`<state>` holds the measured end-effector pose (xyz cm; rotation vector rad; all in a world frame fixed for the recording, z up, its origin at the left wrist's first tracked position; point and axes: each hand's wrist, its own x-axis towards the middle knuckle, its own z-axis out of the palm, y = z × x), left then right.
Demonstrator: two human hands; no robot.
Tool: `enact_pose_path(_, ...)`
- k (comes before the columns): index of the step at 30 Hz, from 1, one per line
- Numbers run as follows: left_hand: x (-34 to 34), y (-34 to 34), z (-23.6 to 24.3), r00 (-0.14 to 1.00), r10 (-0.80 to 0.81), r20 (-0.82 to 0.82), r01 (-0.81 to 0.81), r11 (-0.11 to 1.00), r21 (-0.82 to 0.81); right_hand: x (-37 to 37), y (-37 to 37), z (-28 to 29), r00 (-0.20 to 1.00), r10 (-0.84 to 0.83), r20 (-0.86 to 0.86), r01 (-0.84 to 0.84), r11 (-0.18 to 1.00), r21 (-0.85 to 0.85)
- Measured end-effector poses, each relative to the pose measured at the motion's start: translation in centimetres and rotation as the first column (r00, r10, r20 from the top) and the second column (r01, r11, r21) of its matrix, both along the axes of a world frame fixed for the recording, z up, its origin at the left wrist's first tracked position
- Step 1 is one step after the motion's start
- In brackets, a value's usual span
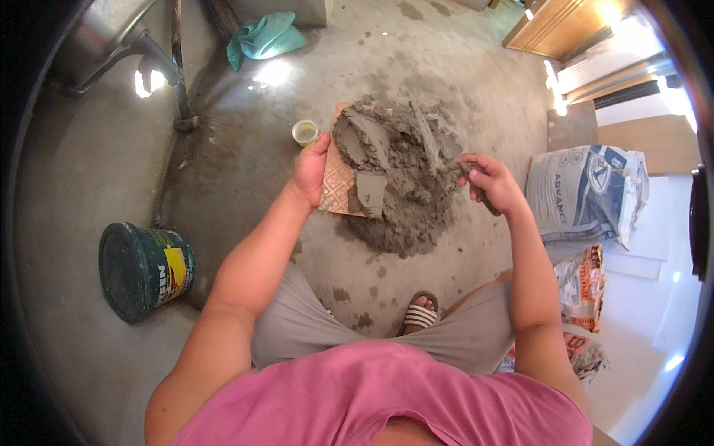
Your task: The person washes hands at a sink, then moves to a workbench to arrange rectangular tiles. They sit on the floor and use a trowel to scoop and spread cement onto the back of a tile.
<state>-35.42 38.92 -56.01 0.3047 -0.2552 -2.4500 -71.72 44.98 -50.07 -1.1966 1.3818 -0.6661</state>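
My left hand [309,172] grips the left edge of a terracotta tile [340,186], whose back has a raised grid pattern. Wet grey mortar [364,141] lies thick over the tile's upper and right parts, with a smoother patch near its lower edge. Beyond it, a mortar heap [420,178] spreads on the floor and partly meets the tile. At the heap's right side, my right hand [491,182] is closed around the mortar-coated handle of what looks like a trowel [489,203]. Its blade is hard to tell from the heap.
A small clear cup [305,132] stands beside my left hand. To the left is a dark green bucket [146,271]; a teal cloth or bag [268,37] lies at the far left. Printed sacks [584,193] stand on the right, near wooden boards [565,30].
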Motion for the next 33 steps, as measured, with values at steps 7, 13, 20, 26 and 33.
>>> enact_pose_path(7,-0.2,0.1,-0.2,0.984,0.112,0.138,-0.116,0.993,0.023,0.8,-0.4,-0.8,0.938,0.084,0.336,-0.156,0.969,0.194)
enact_pose_path(13,0.1,-0.8,-0.8,0.935,0.178,0.306,-0.185,0.983,-0.004,2.3,0.1,-0.3,0.942,0.224,0.248,-0.276,0.941,0.197)
enact_pose_path(20,-0.9,-0.3,3.3,0.877,0.182,0.444,-0.211,0.977,0.015,3.9,1.3,0.8,0.954,0.3,0.023,-0.299,0.941,0.16)
enact_pose_path(26,-0.4,-1.0,2.4,0.89,0.232,0.393,-0.251,0.968,-0.004,5.5,2.5,1.9,0.817,0.344,-0.463,-0.471,0.861,-0.192)
enact_pose_path(33,0.1,-1.7,2.0,0.873,0.303,0.382,-0.311,0.949,-0.042,3.4,3.4,2.9,0.703,0.227,-0.674,-0.534,0.795,-0.289)
